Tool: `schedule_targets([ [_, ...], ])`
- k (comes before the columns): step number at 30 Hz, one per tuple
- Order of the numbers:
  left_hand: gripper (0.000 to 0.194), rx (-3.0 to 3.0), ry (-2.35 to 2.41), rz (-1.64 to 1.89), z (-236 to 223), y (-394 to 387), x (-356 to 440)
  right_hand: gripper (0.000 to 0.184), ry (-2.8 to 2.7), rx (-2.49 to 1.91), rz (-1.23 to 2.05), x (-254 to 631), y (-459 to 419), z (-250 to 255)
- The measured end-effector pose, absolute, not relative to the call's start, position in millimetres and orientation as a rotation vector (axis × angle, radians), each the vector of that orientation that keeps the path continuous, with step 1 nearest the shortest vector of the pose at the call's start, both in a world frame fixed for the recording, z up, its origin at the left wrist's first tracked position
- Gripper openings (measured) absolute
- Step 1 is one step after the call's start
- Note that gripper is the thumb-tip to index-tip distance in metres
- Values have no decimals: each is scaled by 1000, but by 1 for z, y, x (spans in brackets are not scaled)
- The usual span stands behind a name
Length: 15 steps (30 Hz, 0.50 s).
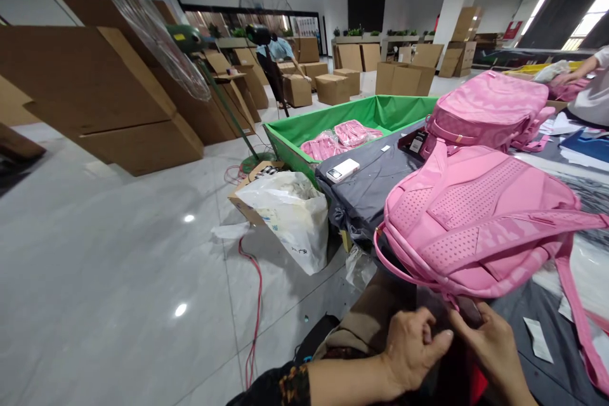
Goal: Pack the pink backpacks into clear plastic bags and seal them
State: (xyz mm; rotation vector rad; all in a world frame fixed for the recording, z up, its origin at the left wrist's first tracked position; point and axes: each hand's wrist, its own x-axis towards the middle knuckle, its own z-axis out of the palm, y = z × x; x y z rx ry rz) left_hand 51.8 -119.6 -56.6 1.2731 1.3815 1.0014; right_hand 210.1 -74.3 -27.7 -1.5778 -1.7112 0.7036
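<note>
1. Lying straps-up in the right half of the frame, the near pink backpack has perforated padding on its back panel and shoulder straps, one strap running to the right edge of the picture; what is inside it cannot be seen

2. At its lower edge, bottom right of centre, the right hand has thumb and fingers close together; what lies between them is too dark to tell

3. Just beside it, the left hand has curled fingers and its thumb stretched toward the right hand; I cannot tell whether it grips anything

4. Under the backpack is a dark grey cloth, with a white phone near its far left corner and a white slip at lower right

5. Behind, at upper right, sits another pink backpack, a dark tag at its left side

6. In the upper centre, a green bin holds pink goods in clear plastic

7. Below the bin, a white plastic sack bulges, contents unclear, against a cardboard box

8. Farther up, an open carton hides its inside
</note>
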Motion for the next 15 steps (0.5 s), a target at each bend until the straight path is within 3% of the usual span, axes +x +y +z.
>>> schedule_targets([
  [3,44,934,1335,1259,-60,-114,39,45,-1650,-1526,811,214,-69,-27],
  [6,56,556,930,1357,-60,-99,46,47,-1690,-1536,857,224,-63,-32],
  [13,27,282,964,1413,-62,-85,72,56,-1947,-1409,977,246,-58,-18],
  [15,26,248,1031,1341,-64,-86,74,56,-2027,-1371,788,249,-61,-10],
])
